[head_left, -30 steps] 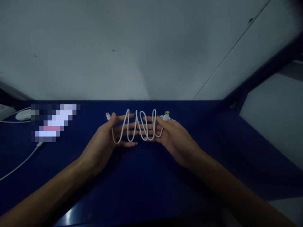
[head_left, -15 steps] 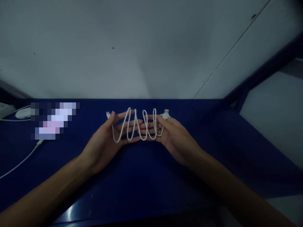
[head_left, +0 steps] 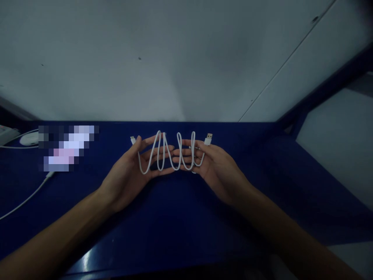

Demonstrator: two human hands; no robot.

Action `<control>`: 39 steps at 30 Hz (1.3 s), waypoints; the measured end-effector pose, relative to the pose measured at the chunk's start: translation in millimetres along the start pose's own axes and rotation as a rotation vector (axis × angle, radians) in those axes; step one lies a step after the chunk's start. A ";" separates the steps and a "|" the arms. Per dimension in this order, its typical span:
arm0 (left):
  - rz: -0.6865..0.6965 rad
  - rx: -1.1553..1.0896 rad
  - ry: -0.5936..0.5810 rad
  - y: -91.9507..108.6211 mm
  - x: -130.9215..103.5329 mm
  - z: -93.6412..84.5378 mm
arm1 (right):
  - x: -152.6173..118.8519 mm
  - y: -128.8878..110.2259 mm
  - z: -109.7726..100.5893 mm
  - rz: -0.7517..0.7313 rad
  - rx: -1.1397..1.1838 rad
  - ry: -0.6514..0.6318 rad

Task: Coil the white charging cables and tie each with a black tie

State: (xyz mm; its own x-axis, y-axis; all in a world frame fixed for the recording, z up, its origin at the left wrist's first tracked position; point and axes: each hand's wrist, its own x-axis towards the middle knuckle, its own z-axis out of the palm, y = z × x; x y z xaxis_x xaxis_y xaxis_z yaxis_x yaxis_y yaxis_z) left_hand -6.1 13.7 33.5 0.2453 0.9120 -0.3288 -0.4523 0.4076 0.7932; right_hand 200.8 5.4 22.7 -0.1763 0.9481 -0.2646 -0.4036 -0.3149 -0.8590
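Observation:
A white USB cable (head_left: pixel 179 153) lies in zigzag loops across the fingers of both hands, above a blue table. My left hand (head_left: pixel 125 175), palm up, pinches the small-plug end (head_left: pixel 133 140) between thumb and index finger. My right hand (head_left: pixel 215 167), also palm up, has its thumb on the larger USB-A plug (head_left: pixel 208 139), which points up and away. The fingers of the two hands stretch toward each other beneath the loops, their tips close together. Part of the cable shows behind the right fingers.
On the left of the blue table (head_left: pixel 175 229) lies a blurred-out bright object (head_left: pixel 70 149) with a white cord (head_left: pixel 29 202) running from it. A white rounded object (head_left: pixel 28 139) sits beyond it. A pale wall (head_left: pixel 116 77) rises behind the table.
The USB-A plug has tilted rightward and shifted slightly right under my right thumb. Loops near the right fingers have moved a little; my left hand stays almost still.

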 end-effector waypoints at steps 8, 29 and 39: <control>0.012 -0.057 -0.063 -5.9 3.8 -6.6 | -0.8 -3.2 5.1 0.005 0.037 0.012; 0.010 -0.092 -0.036 -7.3 3.5 -6.5 | 0.8 0.6 -0.1 -0.005 0.039 -0.042; -0.022 -0.113 -0.061 -3.9 3.6 -6.4 | 2.3 0.5 -0.6 0.009 0.051 -0.069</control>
State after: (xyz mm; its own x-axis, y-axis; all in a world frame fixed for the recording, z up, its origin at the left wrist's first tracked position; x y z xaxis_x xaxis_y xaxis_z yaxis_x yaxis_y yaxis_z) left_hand -9.0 15.7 25.9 0.3067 0.8995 -0.3112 -0.5388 0.4336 0.7223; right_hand 200.8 7.4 21.4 -0.2410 0.9404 -0.2397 -0.4471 -0.3268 -0.8326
